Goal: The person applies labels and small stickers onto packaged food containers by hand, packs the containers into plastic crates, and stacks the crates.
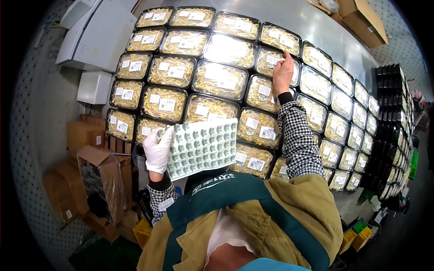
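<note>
My left hand [159,147], in a white glove, is closed on the left edge of a sheet of green-and-white stickers [203,147]. The sheet is tilted over the near packs and covers parts of them. Bare and reaching far out, my right hand [283,74] has its fingers drawn together at the near edge of a film-covered pack of bean sprouts [280,38]. Whether a sticker is between those fingertips, I cannot make out. Below the fingers lies another bean sprout pack [266,61], partly hidden by the hand. The packs are black trays with white labels on top.
Rows of similar packs cover most of the metal table [289,13]. Stacked black trays [393,131] stand at the right. An open cardboard box [361,22] sits at the far right corner. Cardboard boxes [86,135] and a white cabinet [101,36] are on the left.
</note>
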`<state>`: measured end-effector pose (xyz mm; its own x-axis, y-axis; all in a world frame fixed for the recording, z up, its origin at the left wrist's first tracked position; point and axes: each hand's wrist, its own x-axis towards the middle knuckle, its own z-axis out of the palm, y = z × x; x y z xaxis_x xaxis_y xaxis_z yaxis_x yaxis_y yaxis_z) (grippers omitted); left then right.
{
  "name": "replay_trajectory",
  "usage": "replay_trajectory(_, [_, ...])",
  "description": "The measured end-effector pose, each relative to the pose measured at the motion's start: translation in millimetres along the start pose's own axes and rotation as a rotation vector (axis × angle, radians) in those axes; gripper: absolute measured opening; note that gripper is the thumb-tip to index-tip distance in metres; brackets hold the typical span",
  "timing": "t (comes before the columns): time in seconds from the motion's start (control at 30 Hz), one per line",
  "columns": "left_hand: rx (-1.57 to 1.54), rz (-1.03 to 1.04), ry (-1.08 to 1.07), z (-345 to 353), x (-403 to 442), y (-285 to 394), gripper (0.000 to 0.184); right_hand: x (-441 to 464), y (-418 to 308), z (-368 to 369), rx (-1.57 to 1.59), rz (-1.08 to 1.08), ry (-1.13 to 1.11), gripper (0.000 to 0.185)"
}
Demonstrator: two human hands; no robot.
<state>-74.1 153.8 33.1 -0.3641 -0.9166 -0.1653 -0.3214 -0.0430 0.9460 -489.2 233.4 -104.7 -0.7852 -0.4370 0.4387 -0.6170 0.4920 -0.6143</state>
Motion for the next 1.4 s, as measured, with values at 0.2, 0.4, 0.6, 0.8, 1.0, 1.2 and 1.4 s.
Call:
replay_trajectory(0.2, [0.087, 0.008, 0.040, -5.2, -2.1, 2.1, 0.013, 71.7, 8.1, 30.8, 0.266, 0.245, 0.069, 0.045])
replay_trajectory(0.4, [0.100, -0.018, 0.080, -7.9, -1.5, -3.8, 0.015, 82.6, 20.2, 53.0, -0.258, 0.107, 0.030, 0.047])
replay_trajectory(0.6, [0.029, -0.061, 0.070, -10.5, -3.9, -8.3, 0.015, 97.9, 33.8, 53.4, -0.113, 0.097, 0.113, 0.026])
replay_trajectory(0.8, [-0.084, -0.077, 0.077, 2.7, -2.9, -5.0, 0.014, 94.0, -69.3, 131.8, 0.292, 0.080, -0.061, 0.022])
replay_trajectory(1.0, [-0.108, -0.098, 0.067, 0.6, -5.3, 6.4, 0.012, 80.0, -102.0, 161.7, -0.177, 0.007, -0.059, 0.024])
replay_trajectory(1.2, [-0.144, 0.064, -0.065, 0.1, -2.2, 14.0, 0.020, 101.3, -70.1, 163.1, 0.028, -0.081, -0.092, 0.019])
replay_trajectory(1.4, [0.174, 0.127, 0.117, -5.8, 2.7, 3.3, 0.018, 1.9, -223.7, 1.2, 0.811, -0.387, -1.367, 0.027])
